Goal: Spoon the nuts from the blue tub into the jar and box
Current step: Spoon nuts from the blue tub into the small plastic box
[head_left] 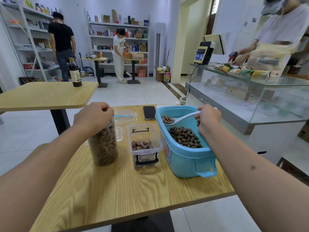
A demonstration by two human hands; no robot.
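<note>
A blue tub (187,158) with brown nuts (185,137) in its bottom stands at the right of the wooden table (117,190). My right hand (208,119) grips the handle of a white spoon (182,118), whose bowl holds several nuts above the tub's far left part. A clear jar (103,144), nearly full of nuts, stands at the left; my left hand (94,117) grips its top. Between jar and tub sits a clear box (144,146) with black latches and a shallow layer of nuts.
A clear lid with a blue strip (125,116) and a phone (149,112) lie behind the box. A second table with a dark bottle (75,73) stands to the left. A glass counter (250,97) is at the right, with a person behind it. Two people stand by far shelves.
</note>
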